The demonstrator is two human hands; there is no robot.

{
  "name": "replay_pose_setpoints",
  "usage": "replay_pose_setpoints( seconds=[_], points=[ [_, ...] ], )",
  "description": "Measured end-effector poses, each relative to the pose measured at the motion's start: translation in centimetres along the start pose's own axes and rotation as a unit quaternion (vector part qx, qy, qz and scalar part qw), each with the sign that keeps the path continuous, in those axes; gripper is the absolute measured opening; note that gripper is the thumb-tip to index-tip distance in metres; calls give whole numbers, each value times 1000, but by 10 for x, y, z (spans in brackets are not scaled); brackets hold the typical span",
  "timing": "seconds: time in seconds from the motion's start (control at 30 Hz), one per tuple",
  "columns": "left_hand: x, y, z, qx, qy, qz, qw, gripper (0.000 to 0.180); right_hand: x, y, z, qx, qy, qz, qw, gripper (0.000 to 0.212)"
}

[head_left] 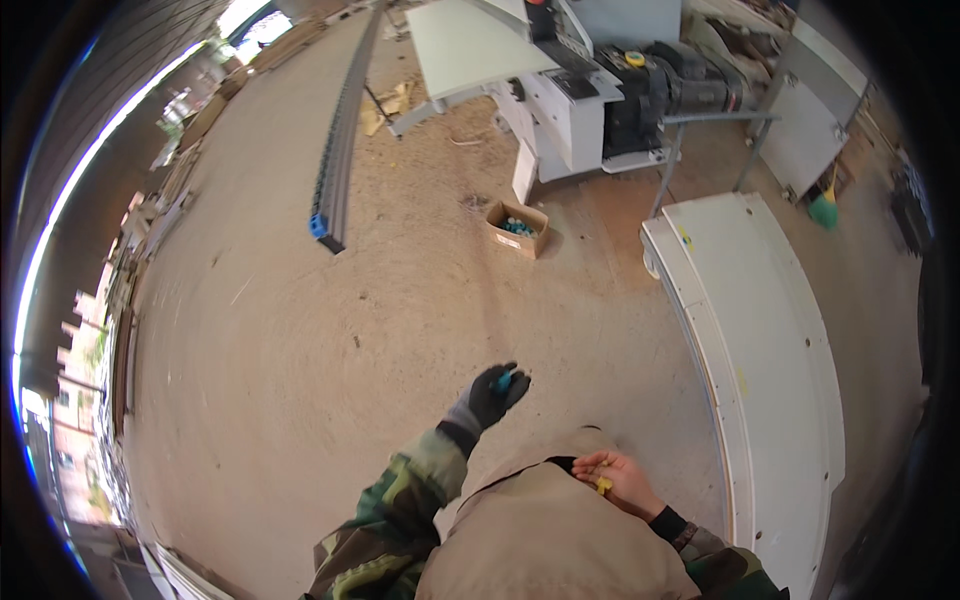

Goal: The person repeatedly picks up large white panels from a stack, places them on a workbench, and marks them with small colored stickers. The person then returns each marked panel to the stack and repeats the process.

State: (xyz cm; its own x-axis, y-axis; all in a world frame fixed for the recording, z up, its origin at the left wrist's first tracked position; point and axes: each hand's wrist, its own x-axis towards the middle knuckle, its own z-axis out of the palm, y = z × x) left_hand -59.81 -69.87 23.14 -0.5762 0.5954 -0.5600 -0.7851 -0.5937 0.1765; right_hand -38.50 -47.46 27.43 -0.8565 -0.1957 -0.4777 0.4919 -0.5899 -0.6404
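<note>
My left hand (488,402), in a dark grey glove, is out ahead of my body over the floor. Its fingers are curled round a small blue piece (505,380), whose exact kind I cannot make out. Close to my body, my bare right hand (630,487) is turned palm up and cupped. Small yellow pieces (604,484) lie in it against the fingers, too small to name. Farther ahead on the floor stands an open cardboard box (513,240) with several small teal and blue pieces inside.
On my right lies a long white panel (765,330) with a curved look. Ahead stands a white machine (570,130) with a black motor (690,90) and a pale table (470,50). A long conveyor-like rail (350,130) with a blue end runs away at left. Timber (170,215) lines the left wall.
</note>
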Motion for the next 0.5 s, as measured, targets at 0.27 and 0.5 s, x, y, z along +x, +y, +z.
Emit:
replay_pose_setpoints(
  seconds=[0.27,0.5],
  points=[
    [199,143,25,31,5,-68,997,35,100,-71,4,-380,-101,-5,919,42],
    [342,238,43,53,151,25,987,39,119,-105,6,-288,35,108,951,43]
  ],
)
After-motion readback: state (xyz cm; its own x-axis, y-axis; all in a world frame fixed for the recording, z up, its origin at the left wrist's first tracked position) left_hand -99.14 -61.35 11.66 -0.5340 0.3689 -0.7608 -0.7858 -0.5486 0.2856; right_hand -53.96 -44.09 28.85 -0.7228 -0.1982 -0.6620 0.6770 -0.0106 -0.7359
